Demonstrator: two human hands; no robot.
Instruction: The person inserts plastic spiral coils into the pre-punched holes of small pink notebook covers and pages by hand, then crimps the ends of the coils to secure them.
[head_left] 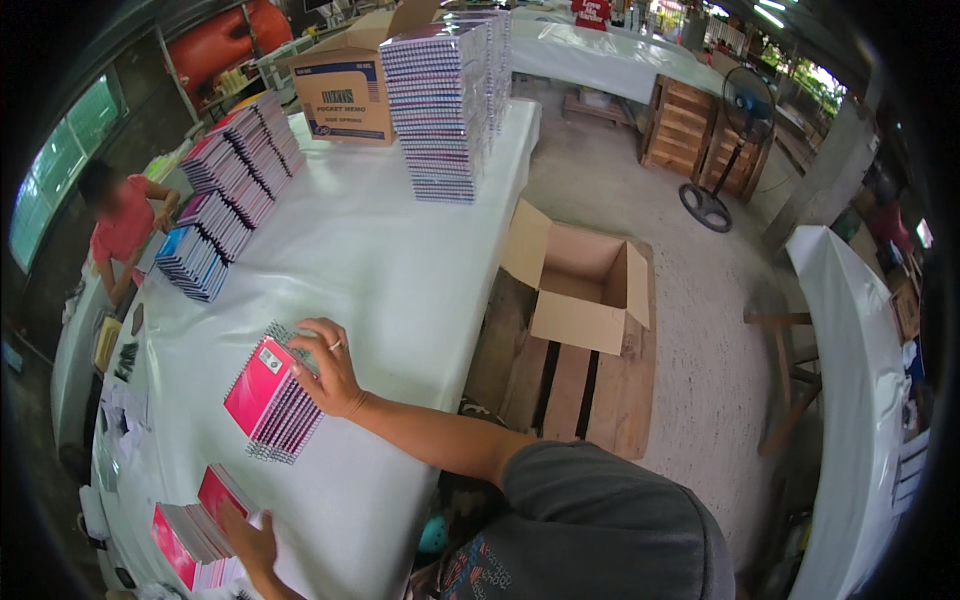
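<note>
A stack of pink-covered spiral notebooks (262,392) lies on the white-covered table in front of me, its wire bindings jutting out at several sides. My right hand (335,372), with a ring on one finger, is curled over the right edge of this stack, thumb and fingers against it. At the lower left, another group of notebooks with pink covers (175,540) leans with page edges showing. My left hand (250,540) grips part of that group; its fingertips are partly hidden among the books.
Tall wrapped notebook stacks (435,120) and a printed carton (345,95) stand at the table's far end. More notebook stacks (225,190) line the left, near a person in pink (125,225). An open carton (580,280) sits on a wooden pallet (610,400) to the right.
</note>
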